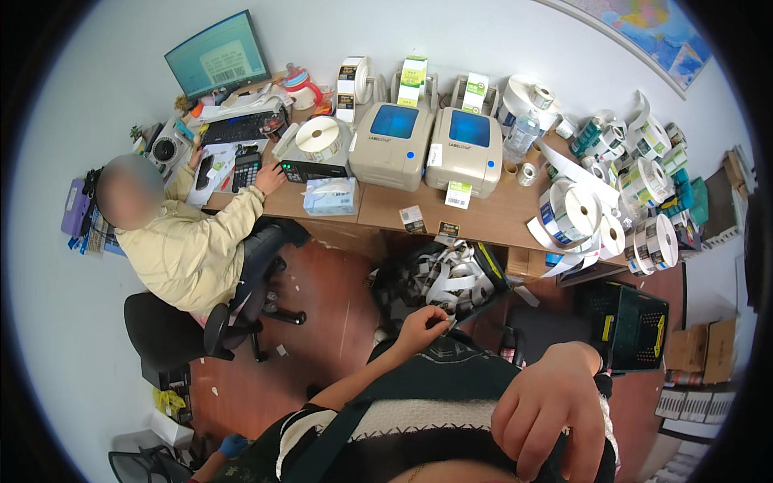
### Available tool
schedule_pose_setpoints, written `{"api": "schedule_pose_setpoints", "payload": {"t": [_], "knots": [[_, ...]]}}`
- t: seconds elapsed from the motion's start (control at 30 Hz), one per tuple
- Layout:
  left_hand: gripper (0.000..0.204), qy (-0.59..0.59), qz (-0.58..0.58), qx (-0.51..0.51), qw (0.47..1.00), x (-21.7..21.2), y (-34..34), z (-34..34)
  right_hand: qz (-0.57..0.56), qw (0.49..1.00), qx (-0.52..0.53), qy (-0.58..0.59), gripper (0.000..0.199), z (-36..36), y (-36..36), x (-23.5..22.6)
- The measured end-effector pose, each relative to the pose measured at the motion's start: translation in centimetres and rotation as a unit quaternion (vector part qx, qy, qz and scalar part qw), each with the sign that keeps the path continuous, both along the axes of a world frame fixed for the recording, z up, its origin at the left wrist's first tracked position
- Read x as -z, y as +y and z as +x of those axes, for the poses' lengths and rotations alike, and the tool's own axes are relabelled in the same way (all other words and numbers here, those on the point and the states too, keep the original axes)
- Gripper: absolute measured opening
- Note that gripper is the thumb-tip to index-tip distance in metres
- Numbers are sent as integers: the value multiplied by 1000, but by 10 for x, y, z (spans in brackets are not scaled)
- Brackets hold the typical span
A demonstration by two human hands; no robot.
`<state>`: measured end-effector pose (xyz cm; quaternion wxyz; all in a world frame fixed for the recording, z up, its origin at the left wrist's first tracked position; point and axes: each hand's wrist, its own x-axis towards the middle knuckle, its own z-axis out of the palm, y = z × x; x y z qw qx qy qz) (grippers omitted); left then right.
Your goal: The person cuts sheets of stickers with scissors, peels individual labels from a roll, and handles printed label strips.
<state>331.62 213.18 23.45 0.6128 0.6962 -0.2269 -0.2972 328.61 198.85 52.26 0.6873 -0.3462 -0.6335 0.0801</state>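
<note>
The wooden desk [491, 213] carries two label printers [427, 145]. Below it stands a bin of paper strips [451, 278]. My right hand [551, 406] curls against my dark garment [435, 378], pinching it; my left hand [423, 326] pinches its edge too.

You are standing in a small label-printing office: 2 label printers [431, 145] sit on a wooden desk [491, 216] among heaped label rolls [612, 201], while a co-worker [189, 241] types beneath a monitor [217, 55].
</note>
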Motion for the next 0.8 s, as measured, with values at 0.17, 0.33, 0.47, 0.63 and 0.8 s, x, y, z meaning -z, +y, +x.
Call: {"api": "schedule_pose_setpoints", "payload": {"t": [0.17,0.33,0.47,0.63,0.8], "knots": [[13,-5,-7,-18,1000,-3,-1,3,-85,996,34,-22,25,15,-14,24],[12,-5,-20,-34,999,-1,0,2,-297,718,483,404,18,90,-71,175],[12,53,1,-81,995,4,13,-4,-307,527,545,576,28,122,-134,324],[11,95,27,-134,986,14,34,-18,-294,504,558,589,40,144,-158,393],[11,97,14,-157,983,21,41,-26,-300,508,645,486,41,164,-151,426]]}}
